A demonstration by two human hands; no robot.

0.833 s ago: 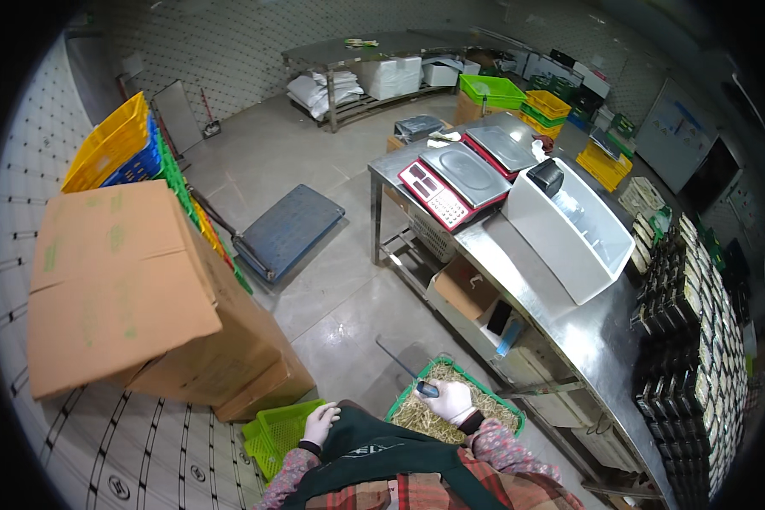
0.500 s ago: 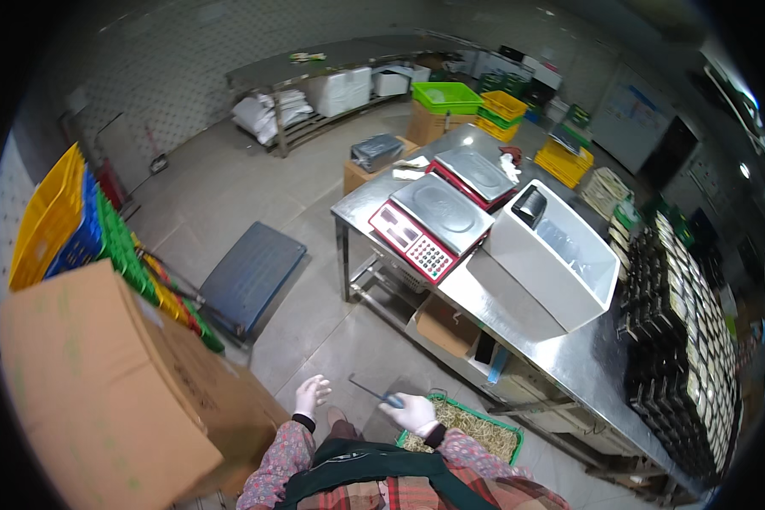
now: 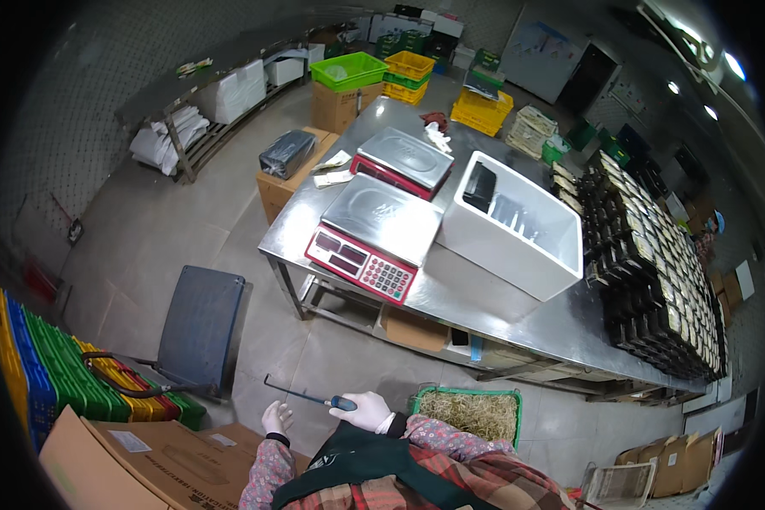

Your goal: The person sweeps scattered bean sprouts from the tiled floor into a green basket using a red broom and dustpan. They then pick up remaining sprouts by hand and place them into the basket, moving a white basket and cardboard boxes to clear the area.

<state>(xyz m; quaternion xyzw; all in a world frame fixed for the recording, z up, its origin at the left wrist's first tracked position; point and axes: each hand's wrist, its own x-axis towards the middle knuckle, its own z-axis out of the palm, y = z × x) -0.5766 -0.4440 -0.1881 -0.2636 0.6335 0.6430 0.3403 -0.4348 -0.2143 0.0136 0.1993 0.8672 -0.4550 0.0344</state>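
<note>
My right hand (image 3: 369,412), in a white glove, is closed round the dark blue handle of a hook tool (image 3: 302,394). Its thin metal rod points left and ends in a short bent tip. To the left, below the rod, my gloved left hand (image 3: 278,419) is held up with its fingers loosely apart and nothing in them. A green crate (image 3: 518,416) filled with pale, thin sprout-like strands sits on the floor beside my right forearm. Close to my left arm stands a large cardboard box (image 3: 166,463).
Ahead is a steel table (image 3: 501,331) carrying two red scales (image 3: 361,268) and a white foam box (image 3: 501,263). Stacked black trays (image 3: 637,297) fill its right end. On the left are a floor scale (image 3: 200,327) and stacked coloured crates (image 3: 59,365).
My view has swung to the right, so the table and boxes now appear further left. The hook tool stays in my right hand, and its rod now lies flatter.
</note>
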